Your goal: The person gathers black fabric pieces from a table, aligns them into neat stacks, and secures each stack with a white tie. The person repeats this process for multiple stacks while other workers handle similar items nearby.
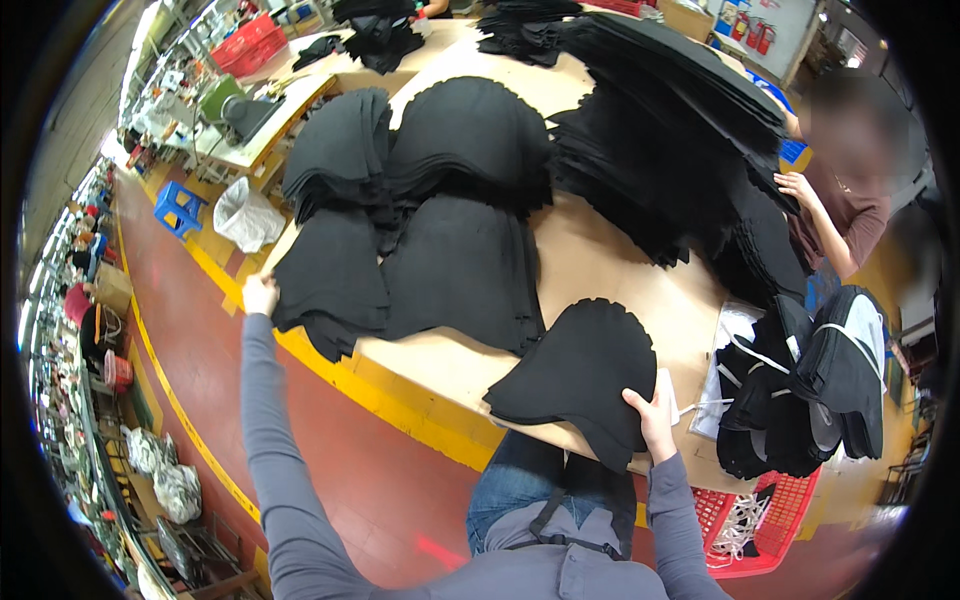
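My left arm is stretched far out to the left, and my left hand (261, 294) pinches the outer corner of a stack of black fabric panels (330, 262). My right hand (652, 416) grips the right edge of a smaller stack of black fabric panels (585, 372) at the table's near edge, thumb on top. These panels have a rounded, scalloped top and a flared lower edge. Beside the left stack lies another black stack (460, 268), with two rounded stacks (470, 135) behind.
A large heap of black panels (660, 130) covers the far right of the table (610, 260), where a person (840, 190) has a hand on it. Tied black bundles (845, 370) lie at the right. Below them is a red basket (795, 520) with white strips. A blue stool (181, 208) stands left.
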The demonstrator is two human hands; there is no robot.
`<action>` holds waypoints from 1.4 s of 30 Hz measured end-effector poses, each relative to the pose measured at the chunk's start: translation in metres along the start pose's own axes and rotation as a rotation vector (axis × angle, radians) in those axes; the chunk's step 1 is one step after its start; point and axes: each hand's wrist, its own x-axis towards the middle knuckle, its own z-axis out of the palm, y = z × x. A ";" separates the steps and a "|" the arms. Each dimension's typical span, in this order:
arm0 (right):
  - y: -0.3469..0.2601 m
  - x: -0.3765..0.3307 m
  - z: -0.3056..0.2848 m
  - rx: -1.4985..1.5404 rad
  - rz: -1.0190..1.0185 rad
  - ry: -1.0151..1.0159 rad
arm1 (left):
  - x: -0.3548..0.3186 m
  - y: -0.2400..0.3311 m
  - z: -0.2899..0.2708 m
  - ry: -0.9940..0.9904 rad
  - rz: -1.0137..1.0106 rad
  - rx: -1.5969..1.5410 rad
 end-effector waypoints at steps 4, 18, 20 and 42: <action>-0.001 -0.004 -0.024 -0.183 0.006 0.105 | -0.101 0.232 0.044 0.205 0.561 -0.330; 0.002 -0.002 -0.033 -0.435 -0.105 0.075 | -0.165 0.351 0.076 -0.477 1.522 0.100; -0.002 -0.008 -0.030 -0.448 -0.086 0.101 | -0.168 0.348 0.079 -0.490 1.515 0.154; 0.003 0.001 -0.026 -0.506 -0.068 0.166 | -0.219 0.381 0.034 0.058 0.571 -0.728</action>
